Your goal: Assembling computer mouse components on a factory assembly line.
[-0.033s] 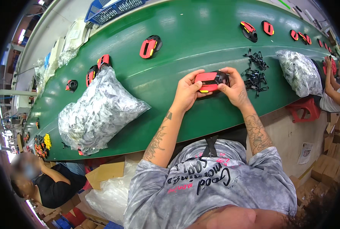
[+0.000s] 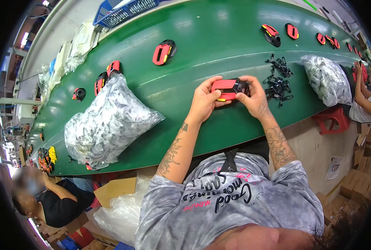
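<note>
Between my two hands, above the green table, is a red-and-black plastic part [image 2: 225, 85] with a small yellow edge. My left hand [image 2: 203, 99] grips its red end, thumb on the near side. Around the dark end close the fingers and thumb of my right hand [image 2: 257, 98]; they partly hide it. Just right of that hand lie two small heaps of black clip-like pieces, a nearer heap [image 2: 279, 88] and a farther heap [image 2: 280, 66]. A similar red-and-black part [image 2: 163, 53] rests farther left on the table.
A large clear bag of pieces [image 2: 110, 121] covers the table at left; another filled bag [image 2: 327, 79] stands at right. More red-and-black parts [image 2: 271, 35] line the far right. Co-workers sit at both sides. A blue basket [image 2: 123, 14] is at the far edge.
</note>
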A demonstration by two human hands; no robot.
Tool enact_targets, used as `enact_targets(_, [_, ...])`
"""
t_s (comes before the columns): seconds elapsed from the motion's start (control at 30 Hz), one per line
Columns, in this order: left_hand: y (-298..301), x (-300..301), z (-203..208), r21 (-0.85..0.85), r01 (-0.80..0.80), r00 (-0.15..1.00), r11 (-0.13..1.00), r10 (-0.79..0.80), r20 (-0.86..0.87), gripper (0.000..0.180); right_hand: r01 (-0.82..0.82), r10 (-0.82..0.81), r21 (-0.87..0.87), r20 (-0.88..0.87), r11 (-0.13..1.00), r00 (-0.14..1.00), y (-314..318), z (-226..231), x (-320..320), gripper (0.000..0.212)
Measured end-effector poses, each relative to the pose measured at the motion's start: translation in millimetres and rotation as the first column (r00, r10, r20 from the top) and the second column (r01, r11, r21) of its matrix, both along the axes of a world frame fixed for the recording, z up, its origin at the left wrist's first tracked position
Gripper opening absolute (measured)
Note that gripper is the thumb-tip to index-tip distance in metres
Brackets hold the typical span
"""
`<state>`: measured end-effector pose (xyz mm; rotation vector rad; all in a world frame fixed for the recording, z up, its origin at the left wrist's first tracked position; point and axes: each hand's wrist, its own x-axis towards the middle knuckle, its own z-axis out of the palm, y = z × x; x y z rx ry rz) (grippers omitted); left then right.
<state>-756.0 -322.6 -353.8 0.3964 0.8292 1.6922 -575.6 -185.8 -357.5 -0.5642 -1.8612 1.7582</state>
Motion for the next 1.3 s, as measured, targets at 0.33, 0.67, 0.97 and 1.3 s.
enact_targets(0.33, [-2,32,15,0.067,-0.238,0.357,0.969,0.151,-0.922,0.075,0.142,-0.143,-0.092,-0.001,0.986,0.990,4,2,-22,0.039])
enact_targets(0.67, [40,-81,49,0.238,-0.722,-0.553,0.650,-0.336,-0.762,0.070,0.368,-0.382,0.370,-0.037,0.853,0.923,-9,3,-6,0.021])
enact_targets(0.97, [44,-147,28,-0.281,-0.916,0.102,0.285,-0.513,-0.852,0.066,0.265,-0.286,0.341,0.013,0.902,0.958,-10,4,-11,0.013])
enact_targets(1.3, [-7,15,8,0.080,-0.538,-0.112,0.839,0.024,-0.993,0.073,0.207,-0.210,-0.061,-0.056,0.976,0.976,11,7,-7,0.019])
